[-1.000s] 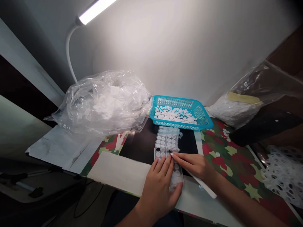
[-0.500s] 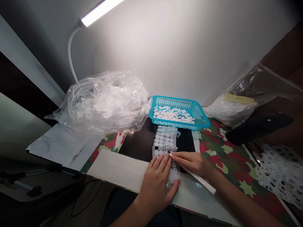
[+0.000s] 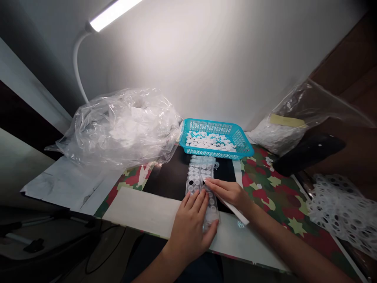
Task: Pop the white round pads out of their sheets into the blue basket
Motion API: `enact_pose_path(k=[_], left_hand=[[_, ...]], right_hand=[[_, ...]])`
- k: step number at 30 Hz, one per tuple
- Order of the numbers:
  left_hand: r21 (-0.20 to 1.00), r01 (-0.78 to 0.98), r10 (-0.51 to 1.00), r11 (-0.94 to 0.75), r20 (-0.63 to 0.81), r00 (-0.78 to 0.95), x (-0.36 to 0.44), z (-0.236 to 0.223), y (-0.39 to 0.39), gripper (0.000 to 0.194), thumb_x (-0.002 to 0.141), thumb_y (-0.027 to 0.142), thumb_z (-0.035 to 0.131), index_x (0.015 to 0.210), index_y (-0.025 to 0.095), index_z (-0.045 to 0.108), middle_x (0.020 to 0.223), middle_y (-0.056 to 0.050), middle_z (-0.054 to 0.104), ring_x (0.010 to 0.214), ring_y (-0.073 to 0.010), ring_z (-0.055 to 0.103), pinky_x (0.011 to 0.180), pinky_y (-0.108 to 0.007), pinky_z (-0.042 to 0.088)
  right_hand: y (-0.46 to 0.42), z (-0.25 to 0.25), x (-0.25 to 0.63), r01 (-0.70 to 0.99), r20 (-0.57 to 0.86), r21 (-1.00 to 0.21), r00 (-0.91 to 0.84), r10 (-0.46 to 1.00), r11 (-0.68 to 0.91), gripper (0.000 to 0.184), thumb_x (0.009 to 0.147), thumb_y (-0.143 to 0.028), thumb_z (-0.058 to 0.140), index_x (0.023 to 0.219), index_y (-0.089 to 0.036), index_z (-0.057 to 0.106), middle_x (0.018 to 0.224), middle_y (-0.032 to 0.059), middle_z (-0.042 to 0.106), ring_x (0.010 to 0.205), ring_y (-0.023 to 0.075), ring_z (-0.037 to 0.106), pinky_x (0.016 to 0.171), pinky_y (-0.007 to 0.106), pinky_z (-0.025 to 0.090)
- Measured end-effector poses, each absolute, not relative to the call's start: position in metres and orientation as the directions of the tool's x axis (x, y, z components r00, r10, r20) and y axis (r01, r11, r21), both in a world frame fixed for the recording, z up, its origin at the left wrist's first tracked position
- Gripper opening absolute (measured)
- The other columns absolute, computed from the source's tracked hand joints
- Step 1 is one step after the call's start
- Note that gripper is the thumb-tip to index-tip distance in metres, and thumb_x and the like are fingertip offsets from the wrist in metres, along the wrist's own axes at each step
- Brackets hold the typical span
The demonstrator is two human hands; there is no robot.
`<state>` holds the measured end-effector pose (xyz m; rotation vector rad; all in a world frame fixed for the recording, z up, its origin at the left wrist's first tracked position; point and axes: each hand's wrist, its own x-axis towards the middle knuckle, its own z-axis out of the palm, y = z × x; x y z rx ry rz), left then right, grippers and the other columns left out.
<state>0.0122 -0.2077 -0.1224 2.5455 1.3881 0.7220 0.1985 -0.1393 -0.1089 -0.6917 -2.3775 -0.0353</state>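
A clear plastic strip [image 3: 207,168] with rows of round pockets, many holding white discs, lies lengthwise in front of me. My left hand [image 3: 190,224] rests on its near part, fingers stretched out and thumb apart at the right edge. Just beyond those fingertips, my right hand [image 3: 231,192] is closed in a pinch around a slim white stick [image 3: 238,214]. Its fingertips touch the strip beside a dark round spot. Another dark spot [image 3: 191,182] shows in the left column. The stick's front tip is mostly covered by the fingers.
Behind the strip stands a turquoise basket [image 3: 246,152] with many white discs [image 3: 210,141]. A large clear bag [image 3: 118,129] of white material sits left, another bag [image 3: 271,135] right. Perforated white scraps [image 3: 341,212] and a black object [image 3: 309,154] lie right. A lamp [image 3: 114,15] shines above.
My right hand has moved slightly away from me along the strip, still pinching the stick. My left hand keeps its place. The whole view has shifted a little.
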Motion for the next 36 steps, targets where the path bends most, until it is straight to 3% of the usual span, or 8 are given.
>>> enact_pose_path(k=[2, 5, 9, 15, 23, 28, 33, 36], left_hand=[[0.353, 0.753, 0.827, -0.556, 0.329, 0.456, 0.012, -0.122, -0.208, 0.057, 0.091, 0.046, 0.041, 0.137, 0.013, 0.040, 0.143, -0.006, 0.041, 0.127, -0.0259, 0.042, 0.108, -0.042, 0.030], [0.359, 0.762, 0.839, -0.538, 0.307, 0.448, 0.015, -0.121, -0.207, 0.060, 0.090, 0.050, 0.040, 0.139, 0.015, 0.038, 0.143, -0.006, 0.042, 0.127, -0.0256, 0.042, 0.108, -0.042, 0.029], [0.357, 0.786, 0.859, -0.505, 0.298, 0.416, 0.022, -0.122, -0.207, 0.062, 0.089, 0.056, 0.038, 0.137, 0.016, 0.041, 0.139, -0.007, 0.045, 0.122, -0.0279, 0.043, 0.104, -0.045, 0.030], [0.313, 0.809, 0.857, -0.497, 0.324, 0.401, 0.027, -0.123, -0.205, 0.061, 0.091, 0.055, 0.035, 0.136, 0.016, 0.042, 0.134, -0.010, 0.049, 0.116, -0.0295, 0.045, 0.098, -0.047, 0.032], [0.335, 0.806, 0.868, -0.488, 0.284, 0.407, 0.025, -0.121, -0.205, 0.058, 0.092, 0.053, 0.035, 0.137, 0.018, 0.040, 0.136, -0.008, 0.048, 0.117, -0.0277, 0.043, 0.098, -0.046, 0.032], [0.343, 0.800, 0.866, -0.492, 0.285, 0.410, 0.025, -0.120, -0.206, 0.057, 0.092, 0.052, 0.034, 0.136, 0.017, 0.042, 0.135, -0.009, 0.048, 0.116, -0.0288, 0.043, 0.098, -0.047, 0.030], [0.356, 0.796, 0.867, -0.489, 0.298, 0.400, 0.026, -0.120, -0.205, 0.054, 0.093, 0.049, 0.035, 0.133, 0.015, 0.044, 0.132, -0.009, 0.051, 0.114, -0.0283, 0.044, 0.097, -0.046, 0.031], [0.364, 0.794, 0.869, -0.487, 0.298, 0.396, 0.026, -0.119, -0.204, 0.053, 0.093, 0.047, 0.035, 0.134, 0.015, 0.043, 0.133, -0.009, 0.050, 0.115, -0.0278, 0.044, 0.097, -0.046, 0.032]], right_hand=[[-0.139, -0.111, 0.204, 0.438, 0.573, -0.333, -0.609, 0.548, 0.835, 0.026, 0.091, -0.013, 0.049, 0.115, -0.014, 0.060, 0.109, 0.0118, 0.068, 0.100, 0.0181, 0.066, 0.086, 0.027, 0.056], [-0.142, -0.114, 0.214, 0.423, 0.458, -0.622, -0.486, 0.744, 0.659, 0.017, 0.088, -0.018, 0.055, 0.102, -0.018, 0.066, 0.101, 0.0065, 0.071, 0.093, 0.0176, 0.068, 0.081, 0.027, 0.058], [-0.147, -0.114, 0.227, 0.445, 0.362, -0.731, -0.389, 0.847, 0.517, 0.013, 0.086, -0.024, 0.059, 0.096, -0.021, 0.068, 0.096, 0.0042, 0.072, 0.088, 0.0179, 0.069, 0.075, 0.026, 0.059], [-0.144, -0.117, 0.237, 0.383, 0.334, -0.661, -0.620, 0.710, 0.645, 0.023, 0.092, -0.024, 0.050, 0.109, -0.020, 0.064, 0.112, 0.0068, 0.068, 0.102, 0.0188, 0.065, 0.088, 0.029, 0.054], [-0.143, -0.121, 0.244, 0.408, 0.328, -0.537, -0.706, 0.628, 0.739, 0.033, 0.094, -0.023, 0.045, 0.126, -0.023, 0.054, 0.124, 0.0066, 0.061, 0.112, 0.0187, 0.060, 0.093, 0.028, 0.052], [-0.139, -0.127, 0.242, 0.395, 0.460, -0.349, -0.718, 0.523, 0.850, 0.036, 0.095, -0.021, 0.043, 0.129, -0.023, 0.051, 0.121, 0.0064, 0.063, 0.107, 0.0160, 0.063, 0.089, 0.023, 0.054], [-0.141, -0.115, 0.222, 0.443, 0.549, -0.108, -0.719, 0.425, 0.890, 0.036, 0.093, -0.012, 0.042, 0.128, -0.016, 0.052, 0.112, 0.0129, 0.067, 0.107, 0.0180, 0.063, 0.088, 0.027, 0.056], [-0.144, -0.106, 0.211, 0.518, 0.560, -0.070, -0.687, 0.464, 0.852, 0.035, 0.093, -0.011, 0.042, 0.126, -0.014, 0.053, 0.113, 0.0140, 0.067, 0.108, 0.0183, 0.062, 0.087, 0.029, 0.056]])
